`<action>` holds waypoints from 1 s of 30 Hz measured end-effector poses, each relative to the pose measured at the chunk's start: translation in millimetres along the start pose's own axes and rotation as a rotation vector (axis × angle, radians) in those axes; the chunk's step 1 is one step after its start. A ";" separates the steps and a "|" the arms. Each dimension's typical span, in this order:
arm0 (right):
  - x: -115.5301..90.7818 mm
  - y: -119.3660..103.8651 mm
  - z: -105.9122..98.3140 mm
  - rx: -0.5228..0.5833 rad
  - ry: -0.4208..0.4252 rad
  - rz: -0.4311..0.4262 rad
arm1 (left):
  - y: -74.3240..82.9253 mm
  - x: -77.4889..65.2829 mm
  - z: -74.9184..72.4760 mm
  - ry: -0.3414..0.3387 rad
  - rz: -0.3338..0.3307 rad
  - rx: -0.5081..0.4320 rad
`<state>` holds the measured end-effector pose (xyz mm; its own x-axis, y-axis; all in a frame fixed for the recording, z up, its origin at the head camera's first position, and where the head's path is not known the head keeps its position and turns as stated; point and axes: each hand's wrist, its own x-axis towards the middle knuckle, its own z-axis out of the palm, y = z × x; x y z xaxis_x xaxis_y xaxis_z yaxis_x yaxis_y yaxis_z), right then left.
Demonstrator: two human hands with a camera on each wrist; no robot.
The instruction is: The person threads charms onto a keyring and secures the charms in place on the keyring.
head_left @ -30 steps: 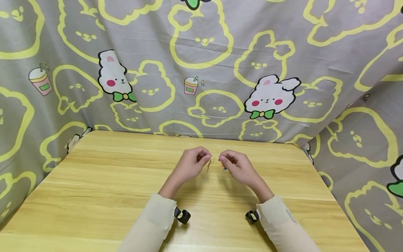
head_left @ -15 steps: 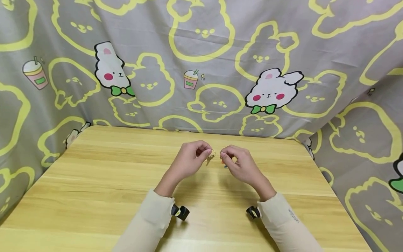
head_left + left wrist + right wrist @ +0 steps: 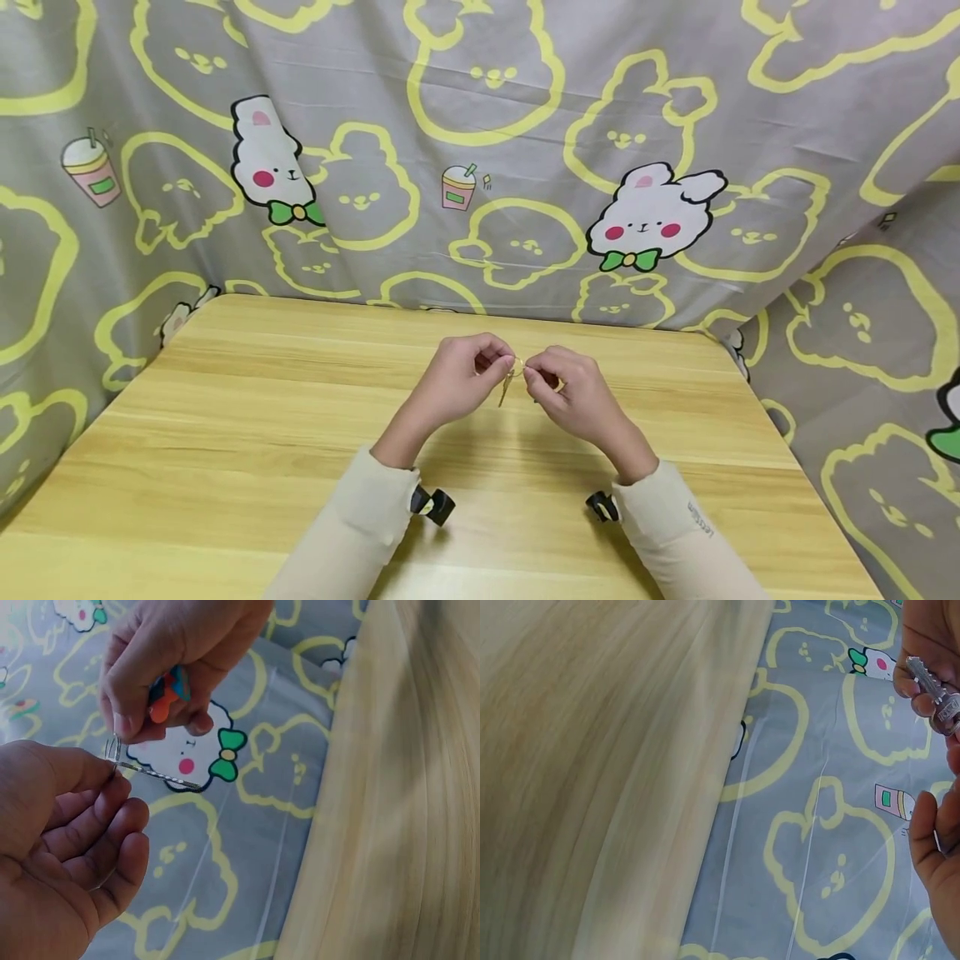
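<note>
My left hand pinches a thin metal key ring between thumb and forefinger. A notched key sticks out from that ring, and its flat head shows in the right wrist view, where the key lies by the left fingers. My right hand is just to the right, its thumb and forefinger tips at the ring. A small orange and blue charm sits within the right hand's curled fingers, seen in the left wrist view. What joins the charm to the fingertips is hidden.
Both hands are above a light wooden table. Behind it hangs a grey curtain with yellow outlines and white rabbits. Black wrist cameras are strapped at the beige cuffs.
The hands have come together: the ring has moved right until it meets the right fingertips. The charm, visible below the right hand before, is now mostly hidden in the head view.
</note>
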<state>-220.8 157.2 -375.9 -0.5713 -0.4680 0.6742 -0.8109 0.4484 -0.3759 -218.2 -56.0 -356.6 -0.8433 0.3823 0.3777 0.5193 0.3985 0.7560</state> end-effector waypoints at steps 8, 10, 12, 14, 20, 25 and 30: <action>-1.0 0.7 1.1 -0.072 0.004 -0.062 | 0.5 -1.7 -2.6 -0.008 -0.005 0.016; -0.5 0.6 1.3 -0.093 0.001 -0.072 | 0.2 -1.5 -3.1 -0.007 -0.005 0.023; 0.0 0.3 1.3 -0.107 -0.003 -0.078 | 0.1 -1.3 -3.4 -0.006 -0.004 0.029; 0.4 -0.2 1.5 -0.113 -0.008 -0.083 | 0.2 -1.1 -3.5 -0.005 -0.003 0.037; -0.1 0.2 2.7 -0.133 -0.020 -0.077 | 0.9 -0.7 -2.4 -0.019 0.003 0.040; -1.1 0.8 2.8 -0.142 -0.026 -0.070 | 0.8 -0.2 -2.0 -0.029 0.019 0.055; -0.7 -0.5 0.9 -0.142 -0.054 -0.074 | 1.2 0.3 -3.7 -0.058 0.049 0.088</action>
<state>-220.0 156.6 -376.8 -0.5195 -0.5420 0.6605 -0.8273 0.5126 -0.2300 -218.4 -58.6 -353.5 -0.8088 0.4492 0.3795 0.5716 0.4490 0.6868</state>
